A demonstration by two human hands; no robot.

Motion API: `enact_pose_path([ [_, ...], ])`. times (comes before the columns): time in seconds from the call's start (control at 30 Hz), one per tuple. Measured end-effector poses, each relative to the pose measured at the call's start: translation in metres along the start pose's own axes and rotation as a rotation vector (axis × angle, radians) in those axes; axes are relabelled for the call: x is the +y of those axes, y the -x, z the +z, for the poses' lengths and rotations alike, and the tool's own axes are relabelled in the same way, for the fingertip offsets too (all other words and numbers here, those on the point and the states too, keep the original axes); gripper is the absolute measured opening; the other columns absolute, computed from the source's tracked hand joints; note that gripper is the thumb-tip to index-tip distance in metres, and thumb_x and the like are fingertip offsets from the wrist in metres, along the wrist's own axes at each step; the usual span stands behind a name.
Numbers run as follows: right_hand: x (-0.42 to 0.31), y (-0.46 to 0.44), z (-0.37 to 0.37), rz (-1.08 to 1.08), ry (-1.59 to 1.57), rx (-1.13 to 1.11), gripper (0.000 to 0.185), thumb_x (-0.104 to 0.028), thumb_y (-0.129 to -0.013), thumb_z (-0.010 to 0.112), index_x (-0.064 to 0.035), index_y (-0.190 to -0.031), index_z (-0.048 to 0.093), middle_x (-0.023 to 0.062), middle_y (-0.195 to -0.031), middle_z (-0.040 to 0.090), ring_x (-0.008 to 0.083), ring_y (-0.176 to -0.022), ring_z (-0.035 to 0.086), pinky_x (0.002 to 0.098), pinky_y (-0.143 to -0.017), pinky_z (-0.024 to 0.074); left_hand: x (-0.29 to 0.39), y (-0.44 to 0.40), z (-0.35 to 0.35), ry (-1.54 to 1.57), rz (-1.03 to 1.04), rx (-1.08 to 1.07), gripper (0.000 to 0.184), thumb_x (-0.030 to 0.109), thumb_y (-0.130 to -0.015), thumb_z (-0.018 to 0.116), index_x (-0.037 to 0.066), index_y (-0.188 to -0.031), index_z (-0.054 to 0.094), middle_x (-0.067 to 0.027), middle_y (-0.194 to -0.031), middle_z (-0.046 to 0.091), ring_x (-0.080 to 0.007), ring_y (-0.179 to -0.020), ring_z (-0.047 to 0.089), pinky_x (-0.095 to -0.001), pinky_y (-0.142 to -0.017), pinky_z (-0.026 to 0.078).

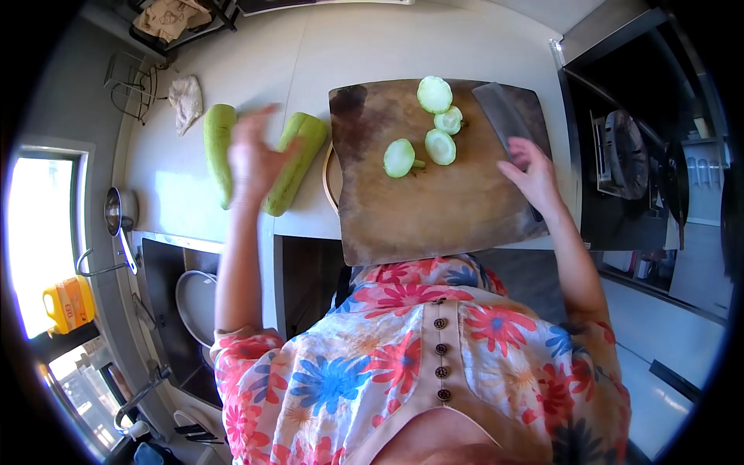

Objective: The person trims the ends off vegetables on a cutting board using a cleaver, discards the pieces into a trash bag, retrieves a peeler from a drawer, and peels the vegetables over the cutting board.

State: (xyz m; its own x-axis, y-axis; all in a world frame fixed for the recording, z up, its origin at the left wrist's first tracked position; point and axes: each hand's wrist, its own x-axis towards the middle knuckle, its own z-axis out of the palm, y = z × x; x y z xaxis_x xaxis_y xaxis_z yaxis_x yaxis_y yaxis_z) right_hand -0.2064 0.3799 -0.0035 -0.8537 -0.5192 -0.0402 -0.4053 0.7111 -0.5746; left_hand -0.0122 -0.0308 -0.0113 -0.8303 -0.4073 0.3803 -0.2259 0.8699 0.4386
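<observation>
On the counter left of the board lie two long green gourds, one (219, 155) at the left and another (297, 167) nearer the board. My left hand (257, 155), slightly blurred, is between and over them with its fingers apart. The dark wooden cutting board (434, 209) bears several pale green cut pieces, among them a round slice (435, 94) at the top and an end piece with a stem (400, 158). A wide-bladed knife (498, 108) lies along the board's right side. Over its lower part is my right hand (533, 169), fingers spread and holding nothing.
A white cloth (185, 105) lies on the counter (310, 46) at the upper left, near a wire rack (136, 89). A dark stove with a burner (624, 155) adjoins the right side. A small pot (122, 211) and a yellow bottle (70, 304) are at the far left.
</observation>
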Motion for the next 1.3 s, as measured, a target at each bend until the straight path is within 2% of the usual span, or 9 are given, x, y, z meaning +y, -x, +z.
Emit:
enact_pose_path([
  [0.07, -0.019, -0.020, 0.015, -0.068, -0.224, -0.049, 0.076, -0.029, -0.068, 0.081, -0.0057, -0.131, 0.045, 0.0133, -0.122, 0.054, 0.0205, -0.090, 0.058, 0.0326, -0.078, 0.0500, 0.077, 0.002, 0.008, 0.322, 0.065, -0.319, 0.072, 0.018, -0.064, 0.082, 0.007, -0.128, 0.050, -0.0135, -0.127, 0.052, -0.0289, -0.118, 0.049, -0.0385, -0.101, 0.040],
  [0.2, -0.060, -0.052, 0.035, -0.012, -0.223, -0.275, 0.100, -0.035, -0.060, 0.084, -0.0066, -0.141, 0.031, 0.0161, -0.136, 0.044, 0.0227, -0.100, 0.055, 0.0331, -0.086, 0.0485, 0.129, 0.012, 0.059, 0.215, 0.229, -0.451, 0.084, 0.024, -0.061, 0.080, 0.008, -0.134, 0.042, -0.0187, -0.133, 0.045, -0.0363, -0.121, 0.044, -0.0428, -0.105, 0.034],
  [0.3, -0.057, -0.056, 0.056, -0.215, -0.070, -0.120, 0.099, -0.035, -0.060, 0.082, -0.0062, -0.140, 0.031, 0.0178, -0.134, 0.045, 0.0265, -0.105, 0.055, 0.0350, -0.090, 0.0467, 0.137, 0.012, 0.067, 0.182, 0.197, -0.522, 0.081, 0.022, -0.062, 0.078, 0.009, -0.134, 0.042, -0.0179, -0.124, 0.050, -0.0358, -0.116, 0.047, -0.0429, -0.103, 0.036],
  [0.43, -0.068, -0.040, 0.056, 0.003, -0.096, -0.162, 0.086, -0.024, -0.066, 0.080, -0.0067, -0.137, 0.035, 0.0159, -0.122, 0.055, 0.0292, -0.112, 0.054, 0.0353, -0.093, 0.0438, 0.131, 0.007, 0.066, 0.192, 0.154, -0.536, 0.079, 0.021, -0.062, 0.077, 0.010, -0.133, 0.044, -0.0169, -0.113, 0.055, -0.0344, -0.110, 0.050, -0.0421, -0.096, 0.041],
  [0.63, -0.067, -0.034, 0.064, -0.056, -0.047, -0.155, 0.053, -0.026, -0.068, 0.075, -0.0140, -0.115, 0.054, 0.0099, -0.109, 0.057, 0.0249, -0.093, 0.060, 0.0363, -0.079, 0.0485, 0.127, -0.059, 0.059, 0.279, 0.028, -0.468, 0.078, 0.019, -0.062, 0.074, 0.017, -0.134, 0.044, -0.0177, -0.112, 0.056, -0.0351, -0.104, 0.055, -0.0416, -0.091, 0.045],
  [0.73, -0.071, -0.032, 0.065, -0.120, 0.014, -0.124, 0.043, -0.030, -0.071, 0.071, -0.0216, -0.110, 0.055, 0.0096, -0.100, 0.055, 0.0295, -0.091, 0.060, 0.0406, -0.075, 0.0496, 0.148, -0.098, 0.088, 0.298, 0.250, -0.428, 0.079, 0.019, -0.062, 0.073, 0.020, -0.136, 0.042, -0.0189, -0.113, 0.057, -0.0354, -0.103, 0.057, -0.0406, -0.090, 0.047],
  [0.93, -0.051, -0.034, 0.064, -0.140, -0.124, -0.155, 0.045, -0.028, -0.069, 0.074, -0.0177, -0.109, 0.056, 0.0102, -0.102, 0.058, 0.0287, -0.094, 0.059, 0.0394, -0.080, 0.0477, 0.199, -0.137, 0.121, 0.155, 0.166, -0.995, 0.083, 0.026, -0.056, 0.075, 0.020, -0.134, 0.048, -0.0165, -0.115, 0.060, -0.0330, -0.104, 0.059, -0.0389, -0.091, 0.047],
  [1.1, -0.037, -0.028, 0.061, -0.159, -0.206, -0.102, 0.044, -0.023, -0.067, 0.077, -0.0123, -0.105, 0.058, 0.0105, -0.099, 0.061, 0.0279, -0.092, 0.060, 0.0375, -0.080, 0.0480, 0.202, -0.136, 0.153, -0.057, 0.193, -0.978, 0.069, 0.031, -0.052, 0.077, 0.015, -0.118, 0.063, -0.0143, -0.114, 0.062, -0.0297, -0.102, 0.061, -0.0390, -0.089, 0.049],
  [1.3, -0.041, -0.026, 0.056, -0.257, -0.120, -0.090, 0.043, -0.023, -0.068, 0.077, -0.0124, -0.105, 0.059, 0.0114, -0.096, 0.059, 0.0308, -0.090, 0.060, 0.0392, -0.077, 0.0487, 0.182, -0.096, 0.116, 0.231, 0.007, -0.725, 0.057, 0.033, -0.054, 0.075, 0.012, -0.107, 0.065, -0.0144, -0.101, 0.062, -0.0287, -0.093, 0.063, -0.0364, -0.082, 0.051],
])
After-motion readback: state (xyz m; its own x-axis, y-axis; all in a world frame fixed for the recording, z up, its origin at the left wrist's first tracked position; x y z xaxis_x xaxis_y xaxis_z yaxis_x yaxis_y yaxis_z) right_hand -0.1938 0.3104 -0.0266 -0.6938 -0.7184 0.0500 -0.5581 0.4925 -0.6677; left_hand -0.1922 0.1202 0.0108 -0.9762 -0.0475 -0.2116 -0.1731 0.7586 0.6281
